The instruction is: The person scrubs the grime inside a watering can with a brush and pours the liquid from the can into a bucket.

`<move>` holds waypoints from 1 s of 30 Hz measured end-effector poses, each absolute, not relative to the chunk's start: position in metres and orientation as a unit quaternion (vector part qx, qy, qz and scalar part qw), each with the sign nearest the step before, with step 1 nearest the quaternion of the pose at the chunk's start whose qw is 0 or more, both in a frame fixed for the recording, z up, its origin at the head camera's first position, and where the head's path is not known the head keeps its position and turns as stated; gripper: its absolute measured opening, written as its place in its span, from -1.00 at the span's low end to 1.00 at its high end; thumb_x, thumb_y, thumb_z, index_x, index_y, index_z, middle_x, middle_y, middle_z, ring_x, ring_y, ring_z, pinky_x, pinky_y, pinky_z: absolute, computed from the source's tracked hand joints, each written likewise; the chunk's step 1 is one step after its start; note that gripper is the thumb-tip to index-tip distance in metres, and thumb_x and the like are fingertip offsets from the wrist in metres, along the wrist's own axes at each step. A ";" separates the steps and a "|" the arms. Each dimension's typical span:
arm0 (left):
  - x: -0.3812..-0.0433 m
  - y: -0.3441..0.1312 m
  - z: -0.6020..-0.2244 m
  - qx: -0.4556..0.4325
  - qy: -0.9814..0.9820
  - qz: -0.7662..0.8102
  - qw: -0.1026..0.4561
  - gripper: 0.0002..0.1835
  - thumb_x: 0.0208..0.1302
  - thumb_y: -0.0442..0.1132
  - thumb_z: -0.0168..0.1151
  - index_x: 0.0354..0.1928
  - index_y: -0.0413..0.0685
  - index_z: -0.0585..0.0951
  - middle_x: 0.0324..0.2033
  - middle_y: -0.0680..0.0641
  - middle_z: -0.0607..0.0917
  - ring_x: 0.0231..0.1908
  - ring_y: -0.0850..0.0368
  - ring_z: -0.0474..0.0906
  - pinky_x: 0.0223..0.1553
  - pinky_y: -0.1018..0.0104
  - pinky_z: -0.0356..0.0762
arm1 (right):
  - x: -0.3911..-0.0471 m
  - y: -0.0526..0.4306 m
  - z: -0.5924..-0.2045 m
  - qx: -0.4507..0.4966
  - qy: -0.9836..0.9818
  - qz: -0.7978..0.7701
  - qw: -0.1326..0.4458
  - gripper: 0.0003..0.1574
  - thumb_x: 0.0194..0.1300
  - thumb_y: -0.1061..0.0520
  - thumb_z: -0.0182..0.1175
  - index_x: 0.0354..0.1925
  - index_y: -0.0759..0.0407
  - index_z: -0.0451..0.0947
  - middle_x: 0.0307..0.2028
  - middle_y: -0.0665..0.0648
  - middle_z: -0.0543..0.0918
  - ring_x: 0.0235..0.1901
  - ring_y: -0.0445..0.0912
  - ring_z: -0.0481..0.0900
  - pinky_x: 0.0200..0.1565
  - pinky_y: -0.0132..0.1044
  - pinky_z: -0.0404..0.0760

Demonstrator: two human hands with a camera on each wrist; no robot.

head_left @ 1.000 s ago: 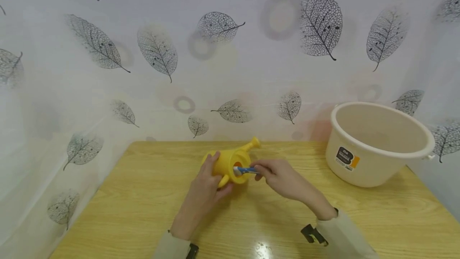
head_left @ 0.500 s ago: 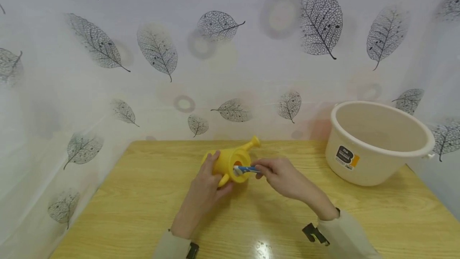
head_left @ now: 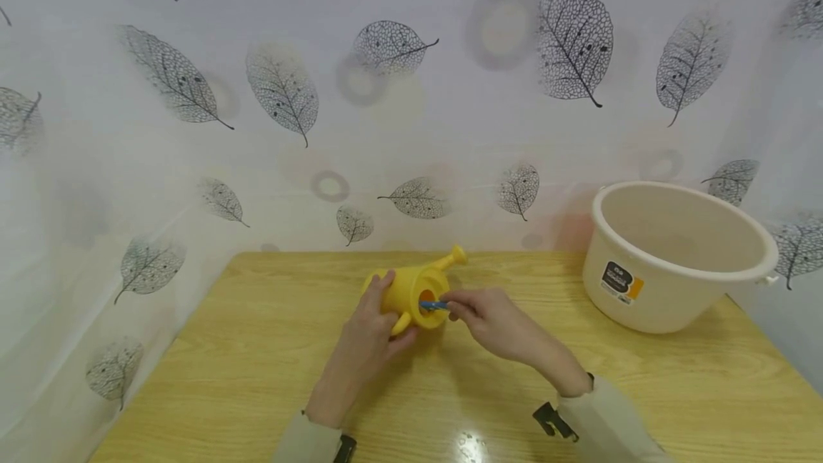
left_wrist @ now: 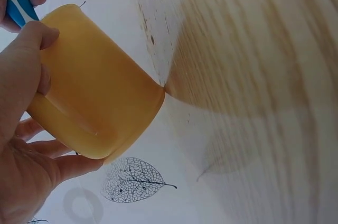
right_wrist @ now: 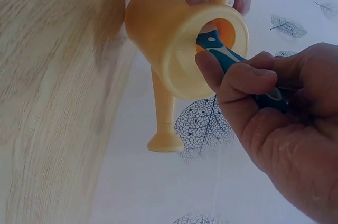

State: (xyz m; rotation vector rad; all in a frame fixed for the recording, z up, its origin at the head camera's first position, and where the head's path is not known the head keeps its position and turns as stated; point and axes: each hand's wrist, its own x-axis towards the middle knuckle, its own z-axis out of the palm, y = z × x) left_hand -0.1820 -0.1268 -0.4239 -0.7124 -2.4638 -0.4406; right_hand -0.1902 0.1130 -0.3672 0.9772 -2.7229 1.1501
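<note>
A yellow watering can (head_left: 400,289) lies tilted over the wooden table, its mouth toward the right and its spout (right_wrist: 165,102) pointing away. My left hand (head_left: 365,333) grips the can around its body and handle, with the thumb over the handle side. In the left wrist view, the can's bottom edge meets the tabletop. My right hand (head_left: 494,320) pinches the handle of a blue-and-white brush (right_wrist: 224,57) between thumb and fingers. The brush reaches into the can's round opening, and its head is hidden inside.
A large cream bucket (head_left: 643,299) with a label stands at the table's right rear. Water drops (head_left: 471,441) lie near the front of the wooden table (head_left: 257,349). Behind hangs a white sheet (head_left: 424,127) with printed leaves.
My right hand has moved left and pushed the brush deeper into the can; the white part seen at the mouth earlier is now inside. The left hand and can have stayed put.
</note>
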 end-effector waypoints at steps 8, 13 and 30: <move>-0.183 -0.126 -0.425 -0.271 -0.910 -0.148 0.276 -0.65 0.11 -0.10 0.56 -0.63 -0.14 0.64 0.34 -0.41 0.48 0.30 -0.52 0.44 0.16 -0.18 0.66 | -0.190 0.101 -0.375 0.393 -0.865 0.304 0.073 -0.67 0.40 0.35 0.18 0.08 0.28 0.69 -0.10 0.21 0.81 -0.18 -0.06 0.76 -0.11 -0.31 0.78; -0.183 -0.126 -0.425 -0.263 -0.913 -0.149 0.273 -0.66 0.11 -0.11 0.55 -0.62 -0.16 0.64 0.34 -0.40 0.47 0.31 -0.50 0.44 0.13 -0.17 0.68 | -0.186 0.097 -0.375 0.406 -0.879 0.223 0.114 -0.53 0.24 0.46 0.26 0.12 0.25 0.67 -0.15 0.22 0.77 -0.20 0.00 0.75 -0.14 -0.31 0.79; -0.182 -0.123 -0.420 -0.262 -0.915 -0.160 0.263 -0.63 0.15 -0.10 0.52 -0.64 -0.15 0.62 0.35 -0.42 0.46 0.33 -0.52 0.41 0.22 -0.21 0.60 | -0.176 0.104 -0.358 0.392 -0.896 0.178 0.108 -0.46 0.16 0.53 0.22 0.08 0.22 0.67 -0.21 0.18 0.73 -0.32 -0.09 0.69 -0.27 -0.38 0.75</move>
